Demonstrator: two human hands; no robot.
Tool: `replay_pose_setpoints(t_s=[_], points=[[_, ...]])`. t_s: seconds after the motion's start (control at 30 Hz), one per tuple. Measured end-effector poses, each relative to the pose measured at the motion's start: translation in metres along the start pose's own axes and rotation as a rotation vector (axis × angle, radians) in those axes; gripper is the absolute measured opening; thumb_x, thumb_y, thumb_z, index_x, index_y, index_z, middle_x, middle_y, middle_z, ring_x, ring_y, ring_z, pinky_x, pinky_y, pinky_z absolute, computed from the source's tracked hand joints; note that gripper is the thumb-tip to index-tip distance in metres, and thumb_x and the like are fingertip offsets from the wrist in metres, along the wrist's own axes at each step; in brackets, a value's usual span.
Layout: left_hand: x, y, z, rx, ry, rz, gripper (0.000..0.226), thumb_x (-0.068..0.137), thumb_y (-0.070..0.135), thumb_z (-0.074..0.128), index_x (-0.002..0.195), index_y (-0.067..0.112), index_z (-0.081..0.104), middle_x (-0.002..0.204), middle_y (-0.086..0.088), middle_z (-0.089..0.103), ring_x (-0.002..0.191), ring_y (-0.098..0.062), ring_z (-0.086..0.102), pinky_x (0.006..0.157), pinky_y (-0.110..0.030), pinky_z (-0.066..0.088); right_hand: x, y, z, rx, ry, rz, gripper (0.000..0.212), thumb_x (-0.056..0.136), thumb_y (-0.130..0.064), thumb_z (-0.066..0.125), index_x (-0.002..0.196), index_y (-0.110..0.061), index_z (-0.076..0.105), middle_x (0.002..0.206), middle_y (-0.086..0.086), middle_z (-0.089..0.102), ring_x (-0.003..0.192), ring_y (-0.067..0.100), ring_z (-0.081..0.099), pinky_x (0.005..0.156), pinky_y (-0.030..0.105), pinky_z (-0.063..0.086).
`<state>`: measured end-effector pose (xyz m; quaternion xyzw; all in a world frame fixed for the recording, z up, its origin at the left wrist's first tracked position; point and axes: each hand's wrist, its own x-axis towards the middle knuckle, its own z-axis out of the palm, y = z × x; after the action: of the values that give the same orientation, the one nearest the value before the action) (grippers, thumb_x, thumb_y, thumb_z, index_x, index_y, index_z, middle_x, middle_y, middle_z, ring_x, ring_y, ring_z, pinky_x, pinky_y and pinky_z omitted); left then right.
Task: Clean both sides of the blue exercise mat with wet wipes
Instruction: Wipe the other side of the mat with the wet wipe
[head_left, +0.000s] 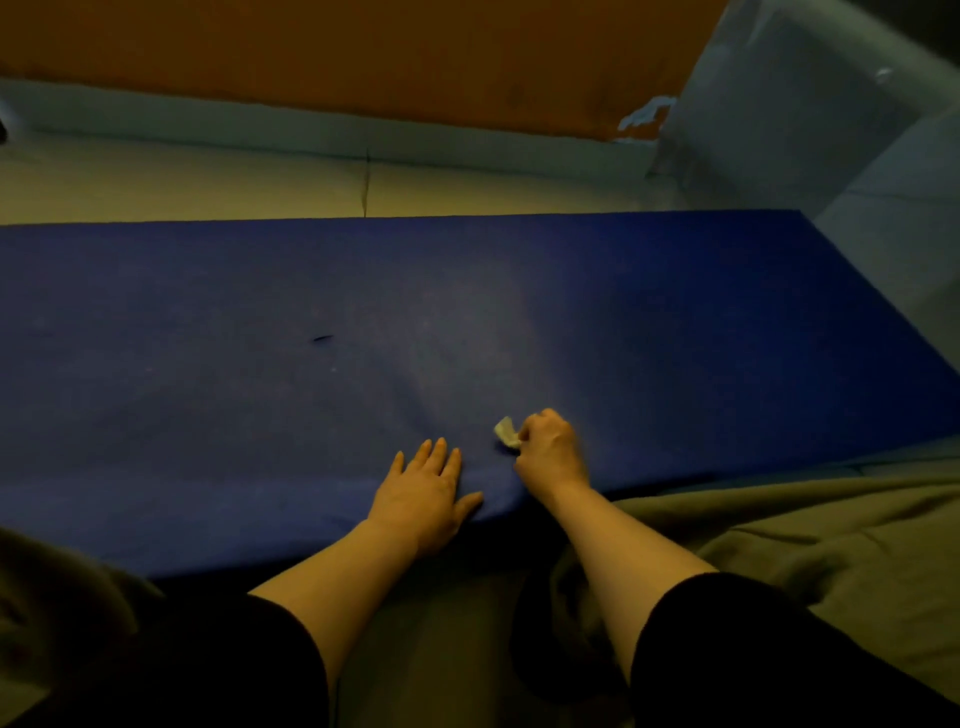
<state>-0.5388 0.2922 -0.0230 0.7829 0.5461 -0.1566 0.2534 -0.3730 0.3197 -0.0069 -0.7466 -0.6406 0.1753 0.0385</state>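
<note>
Your left hand (423, 491) lay flat, fingers straight, on the blue mat (208, 389) spread over the floor; your right hand (548, 449) pinched a crumpled wipe (506, 432) near its front edge. Underside presumably remained.

orange wall (363, 52), pale floor (182, 182), grey blanket (805, 530)

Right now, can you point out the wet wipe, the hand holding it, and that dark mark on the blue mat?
wet wipe (507, 433): head view, crumpled end showing.
right hand (549, 451): head view, back of hand.
dark mark (322, 339): head view, its middle, on the mat.
</note>
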Motion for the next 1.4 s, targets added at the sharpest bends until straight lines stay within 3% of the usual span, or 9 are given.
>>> replay_pose_setpoints(t_s=[0.1,0.27,0.4,0.47,0.57,0.83,1.07,1.23,1.4], points=[[-0.003,0.002,0.004,-0.008,0.015,-0.003,0.082,0.096,0.064,0.024,0.155,0.014,-0.001,0.162,-0.008,-0.007,0.149,-0.023,-0.006,0.120,-0.048,0.000,-0.007,0.005,-0.004,-0.019,0.032,0.067,0.019,0.082,-0.004,0.053,0.098,0.000,0.062,0.112,0.017,0.053,0.101,0.037,0.054,0.082,0.037,0.043],[-0.001,0.002,0.004,-0.013,0.018,0.008,0.089,0.092,0.066,0.036,0.155,0.014,0.000,0.162,-0.010,-0.005,0.149,-0.025,-0.005,0.120,-0.050,0.002,-0.037,-0.030,0.013,0.015,-0.106,-0.173,0.019,0.082,-0.006,0.055,0.099,-0.003,0.064,0.109,0.014,0.054,0.098,0.033,0.056,0.081,0.034,0.044],[-0.004,0.007,0.001,0.075,-0.027,0.007,0.113,0.081,0.063,0.061,0.154,0.006,-0.005,0.161,-0.016,-0.008,0.148,-0.033,-0.007,0.116,-0.058,0.002,-0.036,-0.007,-0.003,0.022,0.004,-0.033,0.018,0.082,-0.005,0.054,0.096,0.000,0.065,0.109,0.017,0.056,0.100,0.036,0.055,0.080,0.035,0.041],[-0.009,0.013,-0.003,0.129,-0.043,0.012,0.101,0.090,0.038,0.064,0.152,0.001,-0.006,0.160,-0.020,-0.008,0.147,-0.039,-0.007,0.115,-0.063,0.005,-0.037,0.001,-0.010,0.025,0.053,0.039,0.018,0.082,-0.004,0.054,0.096,0.001,0.064,0.110,0.017,0.055,0.101,0.036,0.055,0.078,0.035,0.041],[-0.013,0.019,-0.017,0.160,0.006,0.008,0.075,0.098,0.014,0.052,0.151,-0.001,0.001,0.159,-0.023,0.001,0.146,-0.042,0.000,0.114,-0.064,0.009,-0.041,-0.017,-0.016,0.058,0.066,-0.024,0.019,0.082,-0.008,0.054,0.095,0.000,0.067,0.109,0.017,0.058,0.100,0.035,0.056,0.079,0.033,0.043],[-0.033,0.024,-0.071,0.173,0.135,-0.006,0.049,0.096,0.010,0.052,0.140,0.000,0.032,0.149,-0.021,0.030,0.140,-0.039,0.026,0.111,-0.062,0.020,-0.033,-0.045,-0.064,0.237,0.112,-0.074,0.021,0.082,-0.022,0.063,0.082,-0.004,0.074,0.089,0.017,0.071,0.089,0.033,0.064,0.074,0.034,0.049],[-0.055,-0.021,-0.088,0.200,0.124,-0.031,0.042,0.092,0.018,0.057,0.130,0.009,0.044,0.129,-0.012,0.049,0.120,-0.031,0.048,0.101,-0.048,0.039,-0.040,-0.085,-0.056,0.377,0.048,-0.161,0.027,0.084,-0.030,0.063,0.082,-0.006,0.074,0.087,0.016,0.071,0.087,0.030,0.064,0.074,0.034,0.049],[-0.057,-0.059,-0.041,0.112,0.009,-0.085,0.074,0.083,0.031,0.069,0.146,0.017,0.031,0.143,-0.004,0.036,0.137,-0.026,0.032,0.112,-0.050,0.026,-0.055,-0.103,0.004,0.226,-0.100,-0.255,0.020,0.085,-0.017,0.055,0.097,-0.004,0.066,0.106,0.016,0.062,0.098,0.034,0.057,0.078,0.034,0.043],[-0.046,-0.060,-0.032,0.013,0.072,-0.057,0.098,0.067,0.066,0.073,0.144,0.018,0.036,0.148,-0.002,0.032,0.140,-0.023,0.028,0.115,-0.052,0.017,-0.065,-0.079,0.021,0.242,-0.063,-0.256,0.021,0.081,-0.019,0.051,0.086,-0.002,0.063,0.098,0.018,0.058,0.090,0.038,0.055,0.074,0.039,0.041]])
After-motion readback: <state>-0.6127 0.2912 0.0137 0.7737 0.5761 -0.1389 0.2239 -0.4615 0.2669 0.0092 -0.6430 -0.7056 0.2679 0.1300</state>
